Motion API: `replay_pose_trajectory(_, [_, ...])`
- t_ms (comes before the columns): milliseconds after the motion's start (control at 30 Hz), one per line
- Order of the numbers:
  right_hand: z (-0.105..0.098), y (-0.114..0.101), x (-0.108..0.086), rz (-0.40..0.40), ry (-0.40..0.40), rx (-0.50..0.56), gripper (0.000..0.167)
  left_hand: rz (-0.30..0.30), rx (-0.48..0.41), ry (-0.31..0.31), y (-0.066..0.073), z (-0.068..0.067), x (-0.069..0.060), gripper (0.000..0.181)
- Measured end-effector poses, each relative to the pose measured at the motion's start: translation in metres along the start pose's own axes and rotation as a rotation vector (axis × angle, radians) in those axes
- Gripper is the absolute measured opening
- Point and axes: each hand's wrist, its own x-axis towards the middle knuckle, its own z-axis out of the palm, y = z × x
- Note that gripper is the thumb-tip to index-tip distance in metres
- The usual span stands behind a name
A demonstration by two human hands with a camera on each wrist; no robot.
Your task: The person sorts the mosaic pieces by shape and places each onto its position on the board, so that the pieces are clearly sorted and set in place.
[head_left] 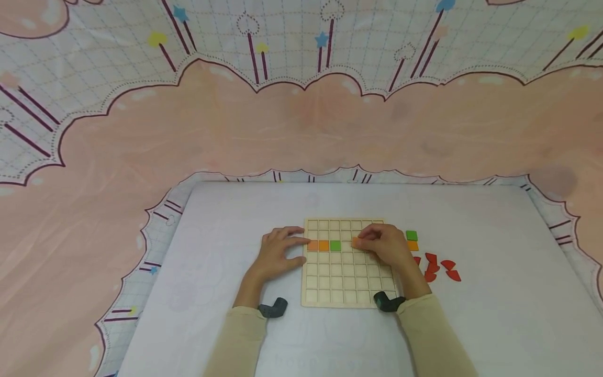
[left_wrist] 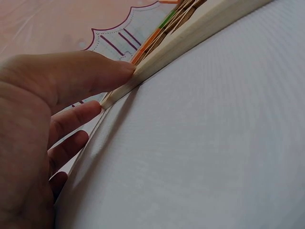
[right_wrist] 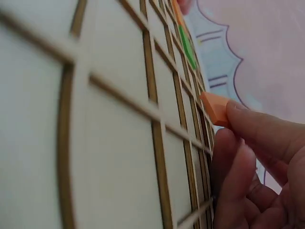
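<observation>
Just below and right of the frame's centre in the head view, an orange tile (head_left: 355,242) is pinched between the thumb and fingers of the right hand (head_left: 385,247) at the gridded board (head_left: 349,269), right of a row of two orange tiles (head_left: 323,245) and one green tile (head_left: 335,245). The left hand (head_left: 275,252), its fingers spread and gripping nothing, touches the board's left edge. Toward the right lie a loose green square (head_left: 412,235), an orange square (head_left: 412,245) and red pieces (head_left: 431,258) on the white tabletop (head_left: 188,272).
</observation>
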Motion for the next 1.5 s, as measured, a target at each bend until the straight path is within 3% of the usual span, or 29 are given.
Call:
replay_pose_trajectory(367, [0.018,-0.005,0.008,-0.013,-0.017,-0.076,0.014,-0.008,0.014,-0.008,0.000,0.000,0.000,0.046])
replay_pose_trajectory(667, [0.020,-0.006,0.009,0.025,-0.030,-0.115,0.014,-0.002,0.015,-0.007,-0.001,0.000,0.002,0.046])
replay_pose_trajectory(1500, [0.019,-0.007,0.010,0.005,-0.041,-0.174,0.011,-0.003,0.008,0.012,-0.002,0.002,0.001,0.045])
